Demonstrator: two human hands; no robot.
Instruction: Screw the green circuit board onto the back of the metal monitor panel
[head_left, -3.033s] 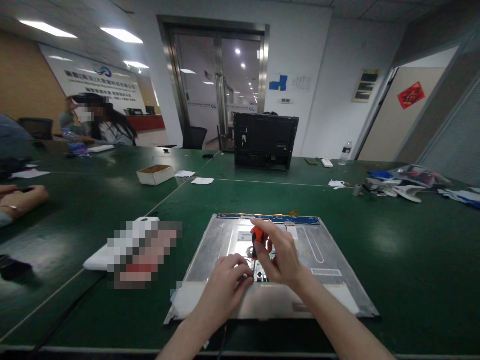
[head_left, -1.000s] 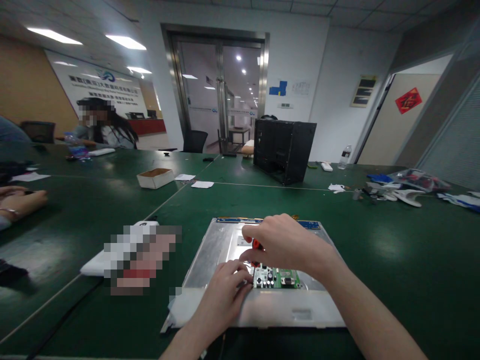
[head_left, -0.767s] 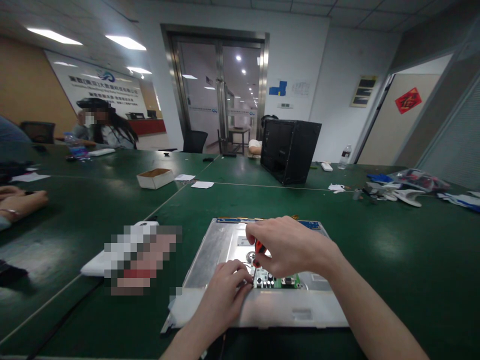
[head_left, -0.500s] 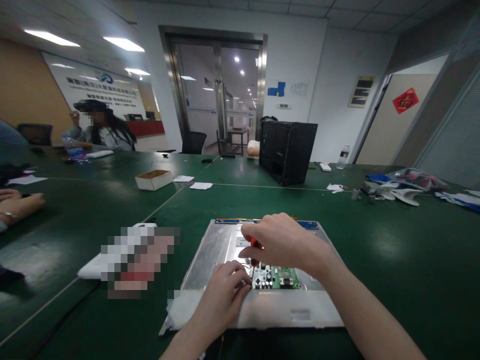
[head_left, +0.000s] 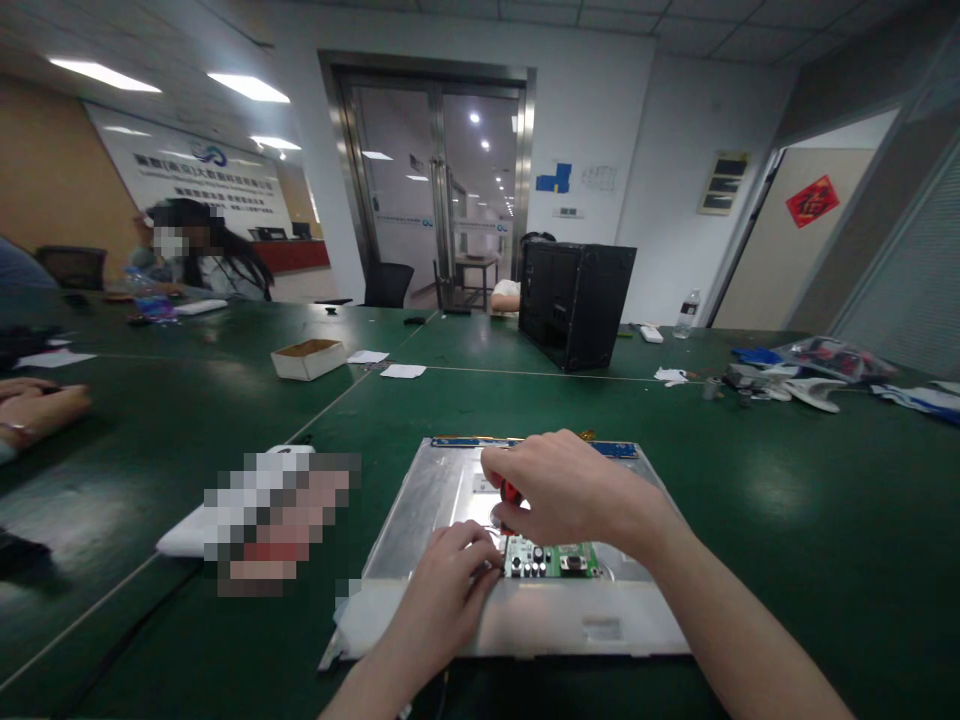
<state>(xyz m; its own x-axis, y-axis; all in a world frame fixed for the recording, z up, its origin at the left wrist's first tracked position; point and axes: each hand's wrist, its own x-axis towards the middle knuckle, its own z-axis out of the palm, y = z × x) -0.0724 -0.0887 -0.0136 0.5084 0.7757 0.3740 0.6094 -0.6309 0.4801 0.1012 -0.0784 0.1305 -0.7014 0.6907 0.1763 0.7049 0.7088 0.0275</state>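
A flat silver metal panel (head_left: 420,500) lies before me, with a green circuit board (head_left: 562,556) on its middle. My right hand (head_left: 562,490) is closed around the red and black handle of a screwdriver (head_left: 511,493), held above the board's left end. Its tip is hidden behind my left fingers. My left hand (head_left: 450,580) rests on the panel at the board's left edge. Its thumb and fingers are curled together there, and I cannot make out what is between them. A blue circuit strip (head_left: 615,450) runs along the panel's far edge.
Left of the panel lies a white object (head_left: 187,530), partly blurred. Farther off are an open small box (head_left: 307,360), papers (head_left: 403,371) and a black computer case (head_left: 577,305). At right are a bottle (head_left: 686,314) and scattered parts (head_left: 787,385). Another person's hands (head_left: 45,405) rest at left.
My right thumb has moved in toward the screwdriver handle, and the fingers have shifted slightly around it. My left hand and the panel stay put.
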